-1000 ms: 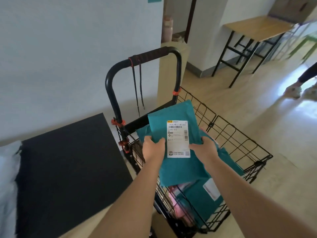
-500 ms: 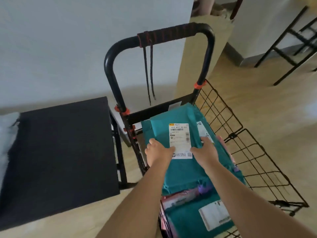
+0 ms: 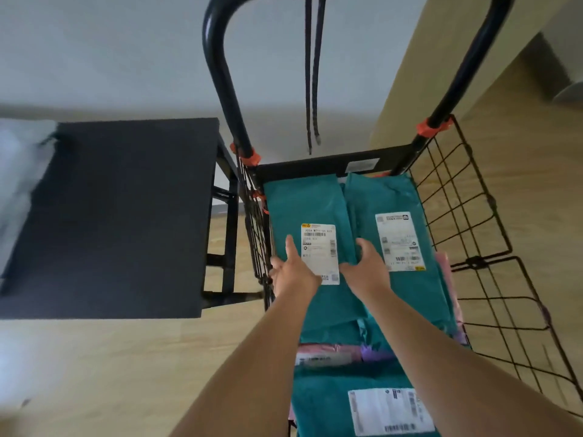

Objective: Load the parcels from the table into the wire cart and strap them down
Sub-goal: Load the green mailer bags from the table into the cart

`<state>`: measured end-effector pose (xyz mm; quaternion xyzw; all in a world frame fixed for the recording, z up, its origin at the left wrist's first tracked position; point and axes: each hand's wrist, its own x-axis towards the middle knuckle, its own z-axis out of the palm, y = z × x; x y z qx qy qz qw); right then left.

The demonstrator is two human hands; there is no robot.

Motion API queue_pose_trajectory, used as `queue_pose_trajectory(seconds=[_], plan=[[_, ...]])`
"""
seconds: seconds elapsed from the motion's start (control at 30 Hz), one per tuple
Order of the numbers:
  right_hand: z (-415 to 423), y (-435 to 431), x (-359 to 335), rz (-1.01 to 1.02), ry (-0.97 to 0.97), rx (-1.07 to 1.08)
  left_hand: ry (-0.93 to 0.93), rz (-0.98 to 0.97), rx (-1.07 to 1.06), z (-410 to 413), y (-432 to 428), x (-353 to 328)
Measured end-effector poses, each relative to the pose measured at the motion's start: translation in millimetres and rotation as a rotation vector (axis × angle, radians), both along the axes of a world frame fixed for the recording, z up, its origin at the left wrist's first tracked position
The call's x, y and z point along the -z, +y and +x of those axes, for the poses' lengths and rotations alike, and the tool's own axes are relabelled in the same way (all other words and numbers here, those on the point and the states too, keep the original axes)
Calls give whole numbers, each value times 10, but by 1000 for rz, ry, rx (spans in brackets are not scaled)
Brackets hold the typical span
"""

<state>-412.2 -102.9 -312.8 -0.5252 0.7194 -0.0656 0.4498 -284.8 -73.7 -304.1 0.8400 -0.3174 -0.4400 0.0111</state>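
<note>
From where I am standing, both hands are working inside the wire cart (image 3: 490, 201), which is sitting just beside the black table (image 3: 120, 216) with its handle (image 3: 220, 77) rising at the far end. The left hand (image 3: 291, 272) is gripping the labelled teal parcel (image 3: 299, 203) at its left edge. Its thumb is lying flat on top beside the white label, and its other fingers are tucking down between the parcel and the cart's left wire wall. The right hand (image 3: 367, 266) is curling its fingers over the same parcel's right edge, where it is touching a second teal parcel (image 3: 378, 197). The two parcels are lying side by side against the cart's far wall under the handle, the held one in the far left corner. Nearer the person, a pink parcel (image 3: 328, 353) is peeking out from under them, and a third teal parcel (image 3: 321, 405) is lying at the cart's near end. A pair of dark straps (image 3: 308, 89) is hanging loose from the handle, well above the load and touching none of it. I am judging the step in hand to be the seating of this parcel on the stack, so loading looks well along and strapping is not yet begun. A pale blurred bundle (image 3: 19, 171) is showing at the table's left edge, and I cannot tell whether it is another parcel. The next move seems to call for letting go of the parcel once it is lying flat, checking that bundle, then drawing the straps across the stack.
</note>
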Motion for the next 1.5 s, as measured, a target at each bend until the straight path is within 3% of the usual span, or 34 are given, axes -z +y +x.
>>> queue_pose_trajectory(seconds=[0.3, 0.63, 0.93, 1.23, 1.5], plan=[[19, -32, 26, 49, 99, -121, -40, 14, 85, 4, -4, 8], [-12, 11, -176, 154, 191, -204, 39, 44, 33, -30, 104, -99], [109, 37, -582, 15, 96, -232, -68, -56, 161, 19, 153, -534], [638, 186, -1223, -228, 230, -479, -222, -288, 194, 383, 398, -1133], [1274, 614, -1593, -350, 251, -634, -259, -318, 106, 1049, 930, -1344]])
